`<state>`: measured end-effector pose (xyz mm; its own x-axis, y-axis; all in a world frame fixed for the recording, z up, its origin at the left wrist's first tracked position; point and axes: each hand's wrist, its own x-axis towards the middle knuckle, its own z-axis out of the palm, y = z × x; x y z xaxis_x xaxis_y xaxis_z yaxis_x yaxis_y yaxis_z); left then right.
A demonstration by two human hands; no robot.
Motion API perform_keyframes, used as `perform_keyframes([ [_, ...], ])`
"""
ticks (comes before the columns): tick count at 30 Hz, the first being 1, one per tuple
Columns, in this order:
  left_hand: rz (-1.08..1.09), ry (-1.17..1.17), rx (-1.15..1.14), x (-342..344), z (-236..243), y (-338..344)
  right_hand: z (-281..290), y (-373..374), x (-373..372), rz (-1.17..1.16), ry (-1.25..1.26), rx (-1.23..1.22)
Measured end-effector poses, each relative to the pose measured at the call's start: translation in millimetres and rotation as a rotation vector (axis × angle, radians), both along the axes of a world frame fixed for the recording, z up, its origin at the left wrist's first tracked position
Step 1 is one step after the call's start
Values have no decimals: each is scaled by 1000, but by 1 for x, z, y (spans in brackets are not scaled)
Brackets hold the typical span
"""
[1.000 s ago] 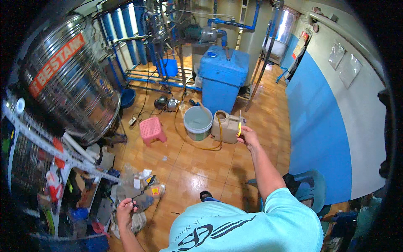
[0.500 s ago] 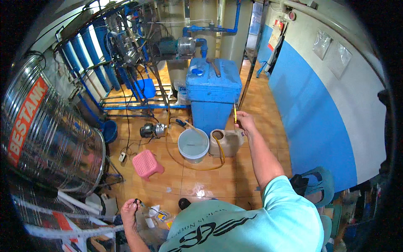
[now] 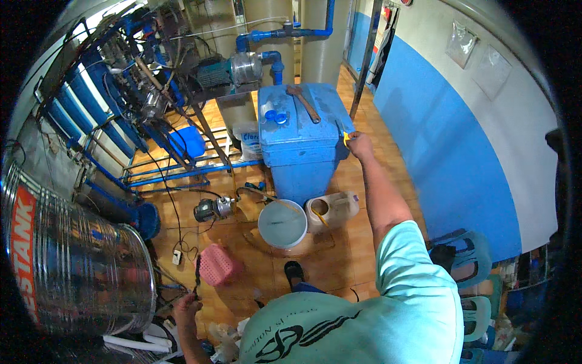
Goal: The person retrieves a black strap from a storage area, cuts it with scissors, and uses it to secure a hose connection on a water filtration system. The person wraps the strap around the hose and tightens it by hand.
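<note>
My right hand [image 3: 360, 147] is closed on a slim yellow-handled tool [image 3: 347, 139] with a thin tip. It reaches to the right edge of the lid of a large blue tank [image 3: 303, 148]; whether the tip touches the lid I cannot tell. On the lid lie a rusty pipe wrench [image 3: 304, 104] and small blue caps [image 3: 276, 116]. Low on the left, my left hand [image 3: 187, 306] pinches a dark strip [image 3: 197, 276] that stands up from its fingers, close to a pink plastic stool [image 3: 216, 266].
A white bucket of water [image 3: 282, 224] and a beige jerrycan [image 3: 333, 211] stand before the tank. A small pump [image 3: 213, 208] and cords lie to their left. A steel tank [image 3: 85, 261] fills the left; pipe racks [image 3: 200, 164] stand behind. Stacked chairs [image 3: 467, 261] are at right.
My view has moved forward, and a shoe now shows near the bucket. My right hand, with the yellow-handled tool, has come up to the tank's lid. The left hand's dark strip shows more fully.
</note>
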<state>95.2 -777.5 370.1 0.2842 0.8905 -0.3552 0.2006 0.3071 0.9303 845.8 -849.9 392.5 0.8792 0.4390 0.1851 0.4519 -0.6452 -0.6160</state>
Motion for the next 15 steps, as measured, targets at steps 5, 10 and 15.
perform_keyframes([
  [5,4,88,60,54,27,37,-11,44,40,11,-109,-82],
  [10,-11,-100,15,81,23,78,-3,71,58,191,15,-58],
  [15,-65,-96,-22,119,18,103,-4,66,79,130,103,125],
])
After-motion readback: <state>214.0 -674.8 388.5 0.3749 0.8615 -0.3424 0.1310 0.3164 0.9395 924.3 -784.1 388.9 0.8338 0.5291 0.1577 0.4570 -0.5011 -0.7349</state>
